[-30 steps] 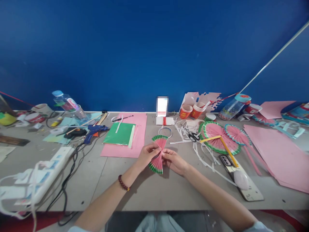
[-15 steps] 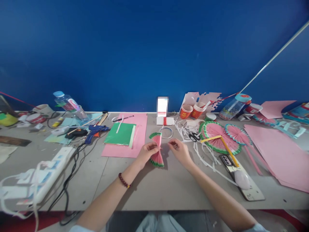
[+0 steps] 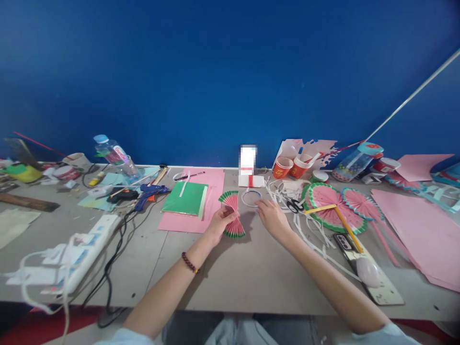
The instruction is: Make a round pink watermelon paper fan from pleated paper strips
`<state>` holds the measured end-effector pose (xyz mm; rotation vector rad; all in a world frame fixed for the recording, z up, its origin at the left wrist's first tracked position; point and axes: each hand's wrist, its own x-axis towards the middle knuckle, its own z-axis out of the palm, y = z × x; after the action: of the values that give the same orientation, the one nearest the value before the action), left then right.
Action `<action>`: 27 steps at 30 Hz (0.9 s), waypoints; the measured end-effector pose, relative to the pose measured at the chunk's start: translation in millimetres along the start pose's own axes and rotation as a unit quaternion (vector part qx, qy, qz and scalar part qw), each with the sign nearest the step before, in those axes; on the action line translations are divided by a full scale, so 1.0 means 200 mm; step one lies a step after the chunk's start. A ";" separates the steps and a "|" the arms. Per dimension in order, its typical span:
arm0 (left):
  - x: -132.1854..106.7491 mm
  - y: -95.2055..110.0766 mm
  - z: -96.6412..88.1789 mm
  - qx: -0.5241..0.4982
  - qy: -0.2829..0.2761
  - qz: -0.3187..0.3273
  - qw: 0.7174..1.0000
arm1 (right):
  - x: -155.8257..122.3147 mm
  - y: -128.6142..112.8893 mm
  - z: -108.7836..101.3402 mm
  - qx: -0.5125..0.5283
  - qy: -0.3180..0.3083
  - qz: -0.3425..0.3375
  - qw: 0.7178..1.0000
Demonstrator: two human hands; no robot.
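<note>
My left hand (image 3: 220, 223) pinches the middle of a small pleated pink paper fan with green edges (image 3: 233, 216), holding it just above the grey table (image 3: 230, 282). A bead bracelet circles that wrist. My right hand (image 3: 272, 218) reaches forward beside the fan, its fingertips at the edge of a white tape ring (image 3: 251, 197) lying on the table. The fingers of my right hand are curled and I cannot make out anything between them.
Pink paper (image 3: 201, 211) with a green sheet (image 3: 185, 198) lies left of the fan. Two finished watermelon fans (image 3: 328, 203), scissors (image 3: 294, 206), white paper strips, red paper cups (image 3: 291, 166) and a phone (image 3: 347, 242) lie right. A glue gun (image 3: 149, 192), power strip (image 3: 86, 244), cables and bottle (image 3: 115, 154) lie left.
My right hand let go of the pleated fan and moved forward to the white tape ring. My left hand kept the fan and shifted it slightly away from me. The view shifted a little.
</note>
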<state>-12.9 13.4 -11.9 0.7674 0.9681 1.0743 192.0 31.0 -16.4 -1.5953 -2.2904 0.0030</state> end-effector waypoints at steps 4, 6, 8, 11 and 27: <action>-0.01 0.01 0.00 -0.027 -0.011 -0.034 0.999 | 0.07 0.01 0.02 0.000 -0.031 0.000 1.000; -0.02 0.02 -0.01 -0.037 -0.027 -0.037 0.998 | 0.09 0.02 0.02 0.012 -0.042 0.001 0.999; -0.02 0.01 -0.01 -0.047 -0.042 -0.038 0.997 | 0.10 0.03 0.01 0.028 -0.041 0.009 0.999; -0.01 0.00 -0.01 -0.075 -0.050 -0.029 0.996 | 0.09 0.04 -0.04 0.073 -0.034 0.027 0.996; -0.02 0.02 -0.01 -0.056 -0.036 -0.048 0.997 | 0.45 -0.01 -0.40 0.392 0.005 0.105 0.914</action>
<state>-16.9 11.4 -8.7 0.6567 0.8668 1.0028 186.3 95.9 83.9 -1.3542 -1.7280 0.8495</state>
